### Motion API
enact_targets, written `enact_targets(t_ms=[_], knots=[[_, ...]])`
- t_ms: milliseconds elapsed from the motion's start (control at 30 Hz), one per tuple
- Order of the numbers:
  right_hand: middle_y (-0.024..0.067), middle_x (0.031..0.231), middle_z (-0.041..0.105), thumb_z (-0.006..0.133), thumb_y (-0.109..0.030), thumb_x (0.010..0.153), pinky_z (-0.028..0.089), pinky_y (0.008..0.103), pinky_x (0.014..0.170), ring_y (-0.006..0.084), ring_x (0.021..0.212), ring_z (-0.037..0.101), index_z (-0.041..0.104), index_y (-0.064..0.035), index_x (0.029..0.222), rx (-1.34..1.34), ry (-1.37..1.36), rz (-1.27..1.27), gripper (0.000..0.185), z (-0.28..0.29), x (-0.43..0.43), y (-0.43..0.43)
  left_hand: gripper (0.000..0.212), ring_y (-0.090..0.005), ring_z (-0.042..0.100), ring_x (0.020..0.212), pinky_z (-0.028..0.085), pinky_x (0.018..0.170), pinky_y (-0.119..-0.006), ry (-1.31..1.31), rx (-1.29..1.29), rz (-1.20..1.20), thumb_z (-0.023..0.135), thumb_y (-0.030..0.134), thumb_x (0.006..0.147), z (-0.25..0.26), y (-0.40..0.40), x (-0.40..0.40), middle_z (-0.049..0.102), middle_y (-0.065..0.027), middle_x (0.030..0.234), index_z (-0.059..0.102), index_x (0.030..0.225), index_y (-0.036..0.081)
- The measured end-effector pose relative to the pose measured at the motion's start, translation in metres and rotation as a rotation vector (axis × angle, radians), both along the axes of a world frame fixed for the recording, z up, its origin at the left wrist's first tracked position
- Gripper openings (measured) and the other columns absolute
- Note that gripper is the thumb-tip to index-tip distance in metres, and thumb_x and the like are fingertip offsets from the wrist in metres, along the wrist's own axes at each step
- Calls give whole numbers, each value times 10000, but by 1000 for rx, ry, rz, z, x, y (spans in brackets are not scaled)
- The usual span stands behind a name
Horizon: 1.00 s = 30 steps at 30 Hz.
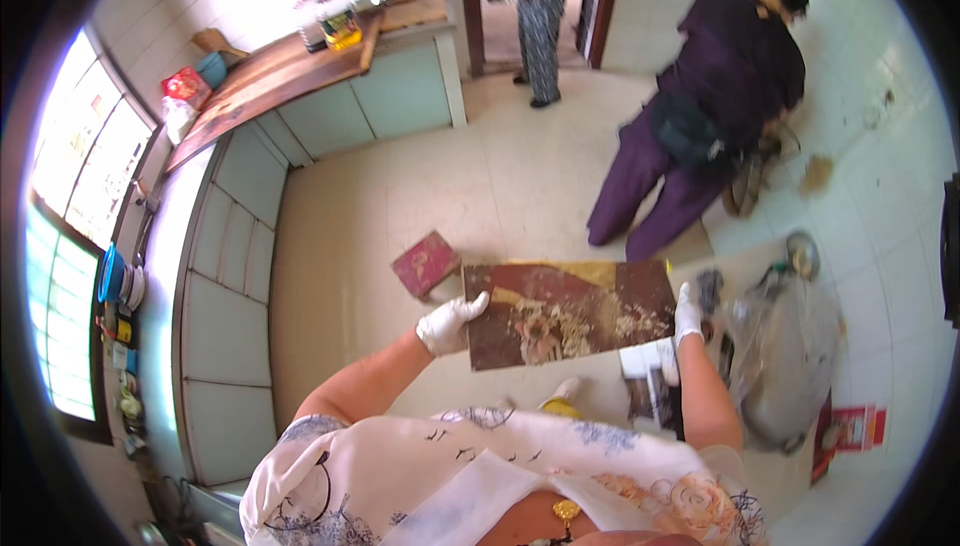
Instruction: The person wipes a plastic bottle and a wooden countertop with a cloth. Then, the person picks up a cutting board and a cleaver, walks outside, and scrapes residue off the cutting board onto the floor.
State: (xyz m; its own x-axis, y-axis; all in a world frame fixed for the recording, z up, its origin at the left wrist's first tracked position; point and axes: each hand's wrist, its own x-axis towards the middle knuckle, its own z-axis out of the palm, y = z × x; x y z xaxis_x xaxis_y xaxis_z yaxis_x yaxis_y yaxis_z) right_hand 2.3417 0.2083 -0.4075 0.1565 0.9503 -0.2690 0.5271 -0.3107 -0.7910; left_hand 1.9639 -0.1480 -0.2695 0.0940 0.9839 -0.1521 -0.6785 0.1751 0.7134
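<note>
Both of my hands, in white gloves, hold a dirty dark red-brown rectangular board or box [592,321] by its two short ends, out in front of my body. My left hand [452,323] grips the left end with the thumb on top. At the right end is my right hand [688,315], its thumb along the edge. Pale flaking residue and torn yellowish patches cover the upper face. Just beyond its left corner, lower down, a red box [426,264] rests on a small support. Whether the held thing is hollow cannot be told.
A person in dark purple [720,88] bends at the right wall; another person [541,20] stands in the doorway. A wooden counter [277,73] with bottles runs along the back left. Right of me lie a plastic-covered rounded object [787,358] and a red-and-white packet [855,427].
</note>
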Motion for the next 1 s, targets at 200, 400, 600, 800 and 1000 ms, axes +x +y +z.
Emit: enact_targets(t_ms=[200,400,600,800,1000], knots=[[282,1117,665,449,-635,951,455,470,961,437,1128,606,688,28,1083,275,-463,452,717,-1,-63,19,502,-263,570,1252,441,1098,-460,-24,14,133,606,350,984,-64,-12,-1,588,-103,1369,520,1377,49],[238,1151,676,502,-567,985,466,368,946,366,1071,634,636,45,1177,501,-36,1150,655,60,-168,32,471,-263,615,1198,476,1067,-451,68,32,227,604,322,992,-83,-5,-4,624,-115,1319,523,1370,52],[132,1278,638,493,-591,991,388,309,1052,209,1105,594,582,2,1341,234,-382,1569,694,129,-287,2,608,-272,579,1243,465,1072,-454,72,-25,299,663,389,945,-51,-15,-1,581,-133,1368,475,1410,45],[142,1252,630,532,-629,936,352,379,1095,263,1179,541,638,-8,1271,-134,-282,1643,713,143,-338,-22,625,-268,581,1240,470,1066,-456,27,-109,311,678,393,934,-2,-21,2,581,-129,1368,472,1414,49],[57,1102,681,787,-46,809,502,259,876,109,927,620,650,25,1224,-303,431,1585,443,176,-315,-22,597,-269,589,1227,483,1051,-453,3,-67,281,675,367,943,0,-25,-4,588,-132,1354,476,1408,50]])
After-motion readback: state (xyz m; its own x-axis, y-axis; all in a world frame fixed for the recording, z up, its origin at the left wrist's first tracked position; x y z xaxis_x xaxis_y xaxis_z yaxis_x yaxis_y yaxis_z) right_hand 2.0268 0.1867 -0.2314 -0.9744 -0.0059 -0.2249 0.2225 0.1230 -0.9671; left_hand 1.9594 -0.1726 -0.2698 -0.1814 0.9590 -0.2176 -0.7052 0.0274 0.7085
